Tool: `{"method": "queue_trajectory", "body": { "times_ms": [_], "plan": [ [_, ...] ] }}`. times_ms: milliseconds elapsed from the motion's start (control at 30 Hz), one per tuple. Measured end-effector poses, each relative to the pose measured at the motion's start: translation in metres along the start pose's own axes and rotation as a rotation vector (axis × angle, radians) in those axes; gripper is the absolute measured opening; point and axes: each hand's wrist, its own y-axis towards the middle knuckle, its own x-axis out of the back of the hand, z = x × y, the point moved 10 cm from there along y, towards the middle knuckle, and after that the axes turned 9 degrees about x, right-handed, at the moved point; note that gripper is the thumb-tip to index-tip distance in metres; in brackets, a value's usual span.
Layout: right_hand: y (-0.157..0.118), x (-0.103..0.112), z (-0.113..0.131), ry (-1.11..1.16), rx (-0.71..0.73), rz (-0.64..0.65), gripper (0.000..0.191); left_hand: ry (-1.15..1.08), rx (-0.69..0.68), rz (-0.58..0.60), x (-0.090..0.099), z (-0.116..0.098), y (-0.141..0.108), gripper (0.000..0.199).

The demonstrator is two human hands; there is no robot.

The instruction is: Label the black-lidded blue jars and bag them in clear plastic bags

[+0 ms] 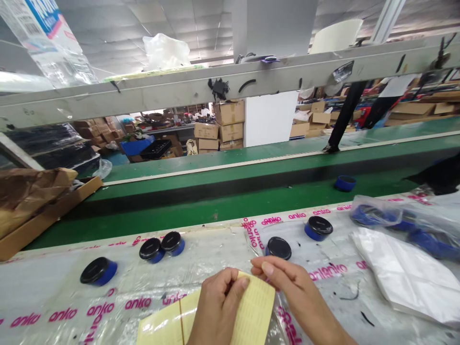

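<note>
My left hand point(219, 304) is closed on a pale yellow label sheet point(253, 311), thumb on top near its upper edge. Another part of the yellow paper, with a brown line across it, shows to the left of that hand. My right hand point(293, 285) is just past the sheet's upper right corner, thumb and fingertips pinched together; whatever they hold is too small to make out. Beyond the right fingertips sits a round black-topped blue container point(279, 248). A similar container point(318, 228) stands farther right, and several more, including one at the left point(98, 271), are on the plastic-covered table.
Pink-lettered clear plastic covers the table point(143, 278). Behind it runs a green conveyor belt point(201, 211) carrying one blue round item point(345, 183). White bags point(409, 273) and bagged blue items point(431, 239) lie at right. A cardboard tray point(53, 218) stands at left.
</note>
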Motion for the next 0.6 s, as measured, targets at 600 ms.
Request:
{"method": "queue_trajectory", "body": {
  "times_ms": [600],
  "plan": [
    [0.004, -0.014, 0.008, -0.031, 0.039, 0.157, 0.011, 0.093, -0.064, 0.013, 0.000, 0.000, 0.004, 0.042]
  ]
}}
